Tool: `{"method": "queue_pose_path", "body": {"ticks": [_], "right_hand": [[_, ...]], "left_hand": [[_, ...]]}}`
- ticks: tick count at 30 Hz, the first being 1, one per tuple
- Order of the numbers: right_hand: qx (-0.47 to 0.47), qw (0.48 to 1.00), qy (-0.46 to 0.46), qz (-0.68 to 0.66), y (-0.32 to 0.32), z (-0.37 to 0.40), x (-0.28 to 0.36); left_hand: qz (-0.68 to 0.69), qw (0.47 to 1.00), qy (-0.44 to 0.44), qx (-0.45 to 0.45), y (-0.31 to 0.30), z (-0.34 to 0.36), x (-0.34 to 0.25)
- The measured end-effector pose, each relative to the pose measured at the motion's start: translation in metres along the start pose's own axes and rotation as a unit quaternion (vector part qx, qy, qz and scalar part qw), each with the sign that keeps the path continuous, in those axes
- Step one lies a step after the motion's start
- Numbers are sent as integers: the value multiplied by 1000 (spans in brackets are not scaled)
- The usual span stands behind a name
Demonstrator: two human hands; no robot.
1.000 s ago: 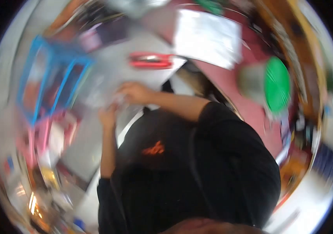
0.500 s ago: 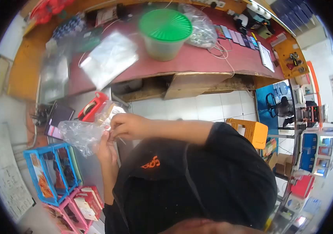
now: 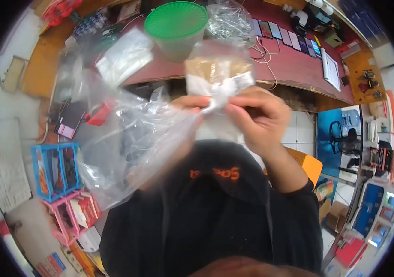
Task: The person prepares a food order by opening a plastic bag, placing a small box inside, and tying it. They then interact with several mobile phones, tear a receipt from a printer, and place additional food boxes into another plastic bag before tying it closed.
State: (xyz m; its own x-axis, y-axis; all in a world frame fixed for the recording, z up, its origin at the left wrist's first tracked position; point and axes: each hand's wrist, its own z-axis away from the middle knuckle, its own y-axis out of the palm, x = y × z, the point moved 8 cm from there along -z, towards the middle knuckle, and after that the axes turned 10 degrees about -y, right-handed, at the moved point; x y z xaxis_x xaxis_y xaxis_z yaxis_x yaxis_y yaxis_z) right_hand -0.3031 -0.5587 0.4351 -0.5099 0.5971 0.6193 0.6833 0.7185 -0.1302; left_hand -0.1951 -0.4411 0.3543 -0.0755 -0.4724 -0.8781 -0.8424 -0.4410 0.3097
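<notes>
In the head view both hands are raised in front of my chest, gripping clear plastic between them. My right hand (image 3: 266, 117) pinches the plastic with thumb and forefinger. My left hand (image 3: 191, 102) closes on it from the other side, its wrist partly covered by film. Beyond the fingers, a brown package (image 3: 213, 70) with white paper on it sits inside the clear wrapping. A wide, crumpled sheet of clear plastic (image 3: 132, 134) trails from my left hand over that forearm.
A green-lidded tub (image 3: 176, 21) stands on the red counter (image 3: 289, 76), beside a row of phones (image 3: 287, 37). White plastic bags (image 3: 125, 57) lie at its left. A red tape dispenser (image 3: 99, 114) shows behind the film. Blue (image 3: 56, 171) and pink racks (image 3: 70, 217) stand left.
Both hands have moved right and up from the side table to before my chest, bringing the package and plastic along. The loose plastic now spreads wide at left.
</notes>
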Motion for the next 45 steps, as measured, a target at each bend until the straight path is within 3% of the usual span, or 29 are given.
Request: {"method": "queue_pose_path", "body": {"ticks": [1, 3, 6, 11, 19, 24, 31, 33, 34, 36, 37, 39, 40, 42, 45], "right_hand": [[1, 1000, -1, -7, -16, -5, 7], [36, 998, -22, 47, -45, -9, 27], [34, 995, -65, 72, -76, -12, 44], [12, 992, -72, 106, -113, -7, 45], [-13, 994, -11, 104, -141, -4, 3], [-18, 995, -10, 94, -161, -19, -33], [-10, 995, 25, 92, -181, -56, -100], [-12, 996, 42, 75, -186, -67, -124], [-14, 997, 53, 59, -188, -74, -137], [-42, 995, 82, 32, -192, -77, -169], [-70, 992, 110, 6, -194, -78, -186], [-53, 992, 112, 10, -193, -84, -202], [-40, 993, 112, 17, -194, -88, -208], [-17, 993, 95, 60, -194, -101, -209], [-16, 990, 70, 118, -199, -116, -209]], "left_hand": [[-6, 1000, 1, -4, 11, -7, 1], [106, 989, 53, 94, 48, -18, -3], [60, 996, 30, 62, 93, -30, -16], [108, 989, -1, 99, 128, -46, -1], [111, 984, -23, 136, 135, -73, 40], [171, 973, -130, 82, 121, -98, 83], [180, 964, -188, 56, 125, -165, 117], [63, 993, -25, 101, 120, -188, 118], [63, 993, -27, 100, 118, -203, 123], [96, 972, -18, 212, 132, -228, 121], [95, 973, -17, 211, 128, -234, 126], [-68, 994, -37, 72, 108, -239, 145], [-60, 995, -40, 70, 107, -245, 145], [56, 957, -284, -6, 93, -255, 172], [73, 950, -302, -19, 93, -264, 175]]}}
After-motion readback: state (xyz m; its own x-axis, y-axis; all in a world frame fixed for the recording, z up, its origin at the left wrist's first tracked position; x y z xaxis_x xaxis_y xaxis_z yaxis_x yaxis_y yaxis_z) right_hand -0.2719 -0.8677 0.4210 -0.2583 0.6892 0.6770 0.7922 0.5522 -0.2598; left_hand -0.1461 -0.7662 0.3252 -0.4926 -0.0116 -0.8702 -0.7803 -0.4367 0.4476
